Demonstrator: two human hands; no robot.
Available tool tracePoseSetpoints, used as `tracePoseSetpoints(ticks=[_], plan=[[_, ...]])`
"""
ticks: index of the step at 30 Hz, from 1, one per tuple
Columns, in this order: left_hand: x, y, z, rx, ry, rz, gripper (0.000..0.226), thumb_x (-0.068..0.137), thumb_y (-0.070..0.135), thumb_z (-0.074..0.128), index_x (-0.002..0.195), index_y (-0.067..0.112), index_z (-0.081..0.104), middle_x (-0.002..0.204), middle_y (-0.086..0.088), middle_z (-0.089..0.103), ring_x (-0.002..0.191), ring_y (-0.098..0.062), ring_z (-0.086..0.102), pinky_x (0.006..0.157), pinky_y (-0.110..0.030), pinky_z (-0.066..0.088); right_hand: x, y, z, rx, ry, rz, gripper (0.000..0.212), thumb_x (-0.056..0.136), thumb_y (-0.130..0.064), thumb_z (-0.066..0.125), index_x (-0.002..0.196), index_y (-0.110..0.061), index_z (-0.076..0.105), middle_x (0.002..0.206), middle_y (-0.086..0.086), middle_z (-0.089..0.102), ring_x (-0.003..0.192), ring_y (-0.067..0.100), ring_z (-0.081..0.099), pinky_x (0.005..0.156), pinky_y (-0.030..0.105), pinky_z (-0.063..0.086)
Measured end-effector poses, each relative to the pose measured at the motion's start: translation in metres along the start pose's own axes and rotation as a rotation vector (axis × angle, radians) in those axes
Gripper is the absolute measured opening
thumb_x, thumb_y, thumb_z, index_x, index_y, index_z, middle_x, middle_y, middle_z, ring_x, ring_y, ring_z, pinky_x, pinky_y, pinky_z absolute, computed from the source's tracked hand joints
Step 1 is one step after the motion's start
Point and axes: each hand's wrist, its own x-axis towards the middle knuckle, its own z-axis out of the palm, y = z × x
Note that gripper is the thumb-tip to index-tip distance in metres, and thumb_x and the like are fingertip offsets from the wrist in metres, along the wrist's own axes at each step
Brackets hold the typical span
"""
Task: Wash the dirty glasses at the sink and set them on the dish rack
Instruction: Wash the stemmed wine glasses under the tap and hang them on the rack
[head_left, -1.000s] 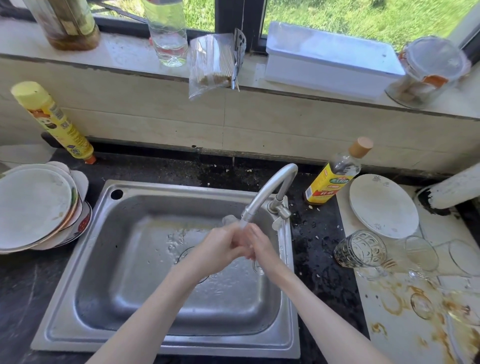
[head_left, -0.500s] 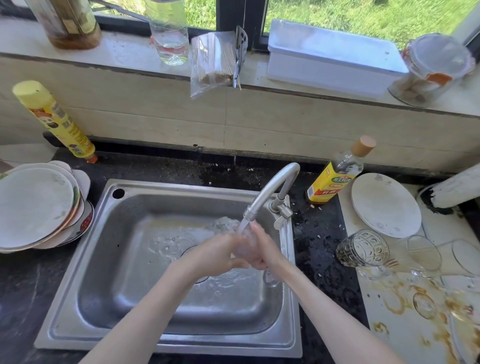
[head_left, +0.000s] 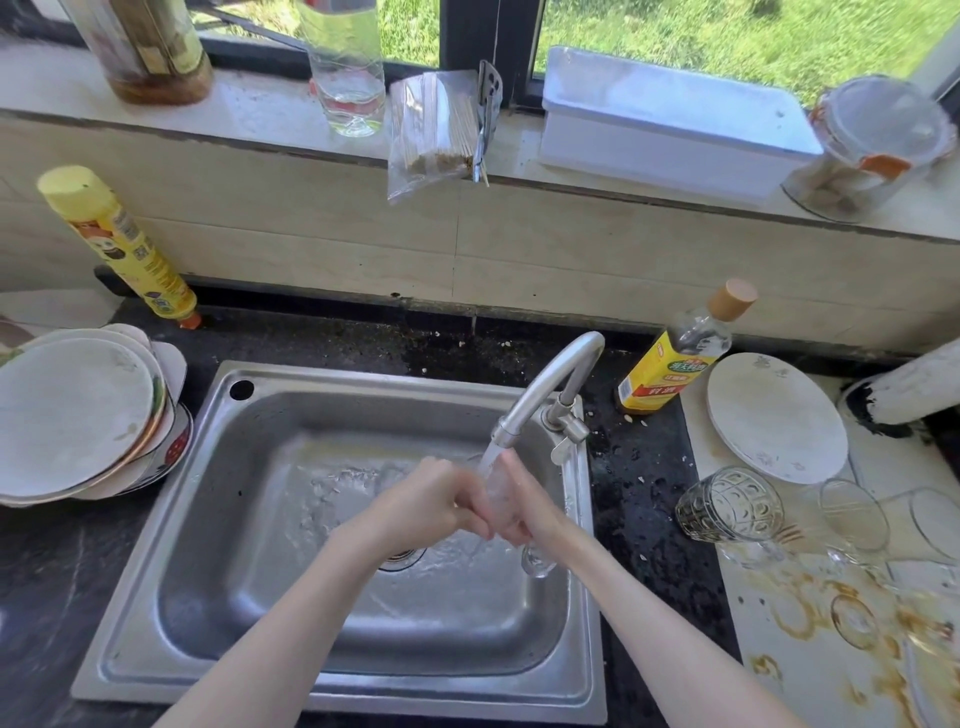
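Both hands meet under the faucet (head_left: 545, 387) stream above the sink (head_left: 156, 519): left hand (head_left: 431, 506) and right hand (head_left: 524, 506) curl around a clear glass (head_left: 535, 561), mostly hidden. Right of the sink, 1 patterned glass (head_left: 732, 506) lies beside blurred clear glasses (head_left: 852, 514) on a stained board (head_left: 810, 665).

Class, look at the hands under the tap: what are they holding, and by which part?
A clear glass, gripped round its body between both hands; its end shows below the right hand.

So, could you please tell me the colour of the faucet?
Silver metal faucet, clearest in the head view.
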Motion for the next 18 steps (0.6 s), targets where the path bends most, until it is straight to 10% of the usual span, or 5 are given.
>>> tracePoseSetpoints(ticks=[4, 9, 12, 15, 18], plan=[[0.002, -0.005, 0.010, -0.131, 0.217, -0.113, 0.031, 0.070, 0.014, 0.078, 0.067, 0.021, 0.048, 0.061, 0.009, 0.051, 0.054, -0.002, 0.044, 0.055, -0.017, 0.036, 0.006, 0.008, 0.005, -0.072, 0.087, -0.151, 0.086, 0.056, -0.092, 0.041, 0.089, -0.014, 0.059, 0.070, -0.005, 0.056, 0.056, 0.007, 0.045, 0.049, 0.018, 0.032], [-0.004, -0.003, 0.004, -0.085, -0.222, -0.010, 0.018, 0.082, 0.002, 0.064, 0.085, 0.018, 0.072, 0.087, 0.010, 0.070, 0.077, 0.009, 0.061, 0.080, -0.015, 0.047, -0.001, 0.001, 0.001, -0.111, 0.083, 0.079, 0.065, 0.092, -0.064, 0.023, 0.089, -0.020, 0.070, 0.071, 0.017, 0.069, 0.060, 0.026, 0.062, 0.061, 0.034, 0.050], [-0.001, -0.004, 0.006, -0.119, -0.052, -0.091, 0.020, 0.073, 0.002, 0.074, 0.068, 0.021, 0.071, 0.070, 0.013, 0.070, 0.063, 0.010, 0.058, 0.068, -0.011, 0.043, -0.003, 0.004, 0.003, -0.150, 0.119, 0.060, 0.062, 0.091, -0.065, 0.022, 0.088, -0.017, 0.061, 0.055, -0.003, 0.060, 0.040, -0.001, 0.047, 0.045, 0.016, 0.037], [-0.002, -0.004, 0.013, -0.180, 0.267, -0.140, 0.036, 0.072, 0.006, 0.076, 0.058, 0.023, 0.047, 0.049, 0.014, 0.052, 0.048, 0.007, 0.047, 0.052, -0.011, 0.034, -0.005, 0.007, 0.010, -0.123, 0.104, -0.053, 0.064, 0.078, -0.070, 0.038, 0.112, -0.017, 0.052, 0.084, -0.009, 0.056, 0.048, -0.008, 0.047, 0.046, 0.010, 0.033], [-0.005, -0.004, 0.009, -0.190, 0.116, -0.022, 0.024, 0.083, 0.013, 0.068, 0.070, 0.025, 0.052, 0.066, 0.014, 0.055, 0.059, 0.005, 0.050, 0.061, -0.015, 0.038, -0.002, 0.008, 0.008, -0.086, 0.085, -0.040, 0.059, 0.081, -0.072, 0.041, 0.100, -0.019, 0.061, 0.075, -0.004, 0.060, 0.041, -0.001, 0.043, 0.042, 0.017, 0.025]])
